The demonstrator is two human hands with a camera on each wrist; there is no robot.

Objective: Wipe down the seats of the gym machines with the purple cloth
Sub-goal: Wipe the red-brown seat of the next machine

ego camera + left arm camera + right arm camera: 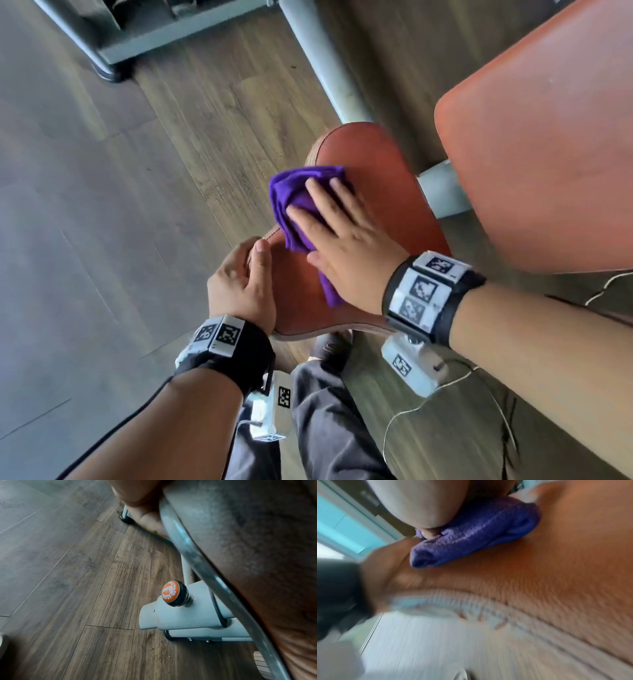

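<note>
My right hand (346, 253) lies flat on the purple cloth (298, 202), fingers straight and slightly spread, pressing the bunched fabric down onto the orange seat pad (387, 192) of the gym machine. The cloth sits on the left half of the pad, one tail of it trailing back under my palm toward the near edge. In the right wrist view, which is badly blurred, the folded cloth (476, 534) lies against the grained orange vinyl with my thumb bearing on it.

My left hand (239, 287) grips the near left edge of the seat, thumb on top and the other fingers curled under the rim. The left wrist view shows those fingers (145, 513) tucked beneath the pad beside the grey frame tube (193, 555), with an orange-capped adjustment knob (175, 593) on the post below.

The larger orange back pad (548, 137) stands just to the right. Wood-look flooring (120, 205) lies beneath.
</note>
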